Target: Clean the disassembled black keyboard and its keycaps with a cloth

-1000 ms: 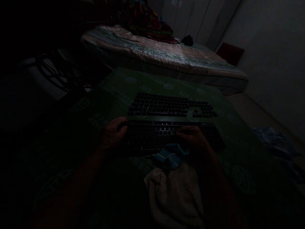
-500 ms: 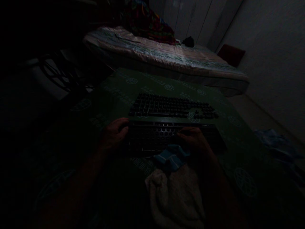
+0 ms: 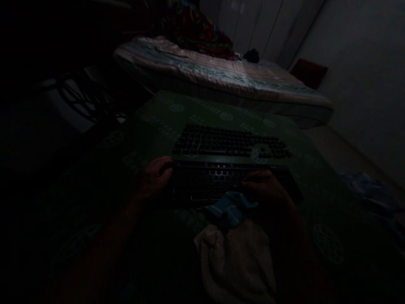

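The light is very dim. A black keyboard base (image 3: 218, 177) lies across the green table, with rows of round key sockets showing. My left hand (image 3: 156, 177) is closed round its left end, thumb on the top edge. Over the base's right half is my right hand (image 3: 264, 185), fingers pinched together low against the sockets; what they hold, if anything, is hidden. Loose black keycaps (image 3: 215, 141) are spread in keyboard order just beyond the base. A blue striped cloth (image 3: 232, 209) lies against the base's near edge, below my right fingers.
A beige cloth (image 3: 237, 257) rests on the near part of the patterned green table (image 3: 139, 139). Behind the table stands a bed (image 3: 221, 74) with a dark red blanket (image 3: 202, 36). Bluish fabric (image 3: 370, 190) lies at the right, beyond the table edge.
My right hand has slid a little to the right along the keyboard base. My left hand keeps its hold on the left end. The view has shifted slightly.
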Available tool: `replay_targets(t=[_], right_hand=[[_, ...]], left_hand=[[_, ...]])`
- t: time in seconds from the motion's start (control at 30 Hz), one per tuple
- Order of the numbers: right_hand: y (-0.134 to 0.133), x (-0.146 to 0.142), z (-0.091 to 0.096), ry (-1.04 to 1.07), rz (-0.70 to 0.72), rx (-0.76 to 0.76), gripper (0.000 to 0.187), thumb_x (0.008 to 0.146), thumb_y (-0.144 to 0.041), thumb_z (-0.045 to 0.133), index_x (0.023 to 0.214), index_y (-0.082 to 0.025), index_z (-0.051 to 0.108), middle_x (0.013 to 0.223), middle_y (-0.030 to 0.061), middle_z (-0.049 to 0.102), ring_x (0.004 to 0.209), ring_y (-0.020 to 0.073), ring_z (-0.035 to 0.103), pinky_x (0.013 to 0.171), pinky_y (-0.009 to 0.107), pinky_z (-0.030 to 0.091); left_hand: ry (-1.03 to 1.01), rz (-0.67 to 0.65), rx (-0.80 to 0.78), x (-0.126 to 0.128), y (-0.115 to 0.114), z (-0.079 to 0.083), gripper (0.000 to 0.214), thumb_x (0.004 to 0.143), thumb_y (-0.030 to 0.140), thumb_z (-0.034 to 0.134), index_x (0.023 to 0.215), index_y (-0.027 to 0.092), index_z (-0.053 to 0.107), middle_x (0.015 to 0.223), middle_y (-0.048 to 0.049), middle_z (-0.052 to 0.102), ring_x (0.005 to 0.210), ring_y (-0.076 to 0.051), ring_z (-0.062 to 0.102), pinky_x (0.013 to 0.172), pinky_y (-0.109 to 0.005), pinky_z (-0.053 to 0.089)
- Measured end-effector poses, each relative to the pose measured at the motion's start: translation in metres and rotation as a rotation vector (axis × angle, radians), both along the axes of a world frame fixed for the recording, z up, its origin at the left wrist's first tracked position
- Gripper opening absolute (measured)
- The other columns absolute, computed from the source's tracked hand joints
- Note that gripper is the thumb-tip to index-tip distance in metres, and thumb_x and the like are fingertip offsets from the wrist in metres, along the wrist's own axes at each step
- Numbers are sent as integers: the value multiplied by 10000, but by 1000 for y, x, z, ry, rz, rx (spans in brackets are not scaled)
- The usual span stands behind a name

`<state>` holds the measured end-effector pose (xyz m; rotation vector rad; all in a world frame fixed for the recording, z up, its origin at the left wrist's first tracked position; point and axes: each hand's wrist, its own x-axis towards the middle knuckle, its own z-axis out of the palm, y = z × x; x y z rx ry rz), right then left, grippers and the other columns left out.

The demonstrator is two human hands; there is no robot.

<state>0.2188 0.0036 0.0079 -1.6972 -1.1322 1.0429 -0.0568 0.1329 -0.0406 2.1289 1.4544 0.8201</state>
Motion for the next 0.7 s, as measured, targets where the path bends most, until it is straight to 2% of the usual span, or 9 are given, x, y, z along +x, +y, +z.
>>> replay_targets(t=[0.17, 0.3, 0.5, 0.7], right_hand=[[6, -7, -7, -51, -87, 120, 166, 600, -312, 673, 625, -148, 664, 596, 31, 637, 553, 147, 563, 487, 236, 424], [11, -15, -16, -109, -58, 162, 198, 629, -344, 649, 632, -147, 658, 604, 34, 640, 540, 143, 562, 461, 223, 408], [14, -17, -25, -221, 82, 245, 199, 670, -346, 617, 619, -158, 660, 592, 30, 643, 532, 143, 566, 464, 222, 405], [16, -19, -28, -221, 7, 294, 215, 693, -357, 606, 694, -154, 678, 654, 48, 667, 596, 167, 595, 533, 246, 444]], left_hand=[[-4, -8, 1, 0, 0, -1, 363, 714, 353, 415, 975, 170, 590, 1174, -93, 588, 1093, -249, 545, 996, -379, 400], [-3, -14, -5, 0, 0, -1, 345, 718, 350, 415, 973, 190, 583, 1182, -79, 587, 1100, -237, 540, 997, -378, 400], [-1, -12, 6, 1, 0, -1, 336, 714, 344, 414, 959, 190, 586, 1170, -68, 592, 1102, -235, 537, 1007, -379, 392], [-19, -4, -5, 1, 0, -1, 324, 712, 335, 423, 959, 203, 586, 1168, -62, 595, 1103, -235, 537, 1010, -382, 390]])
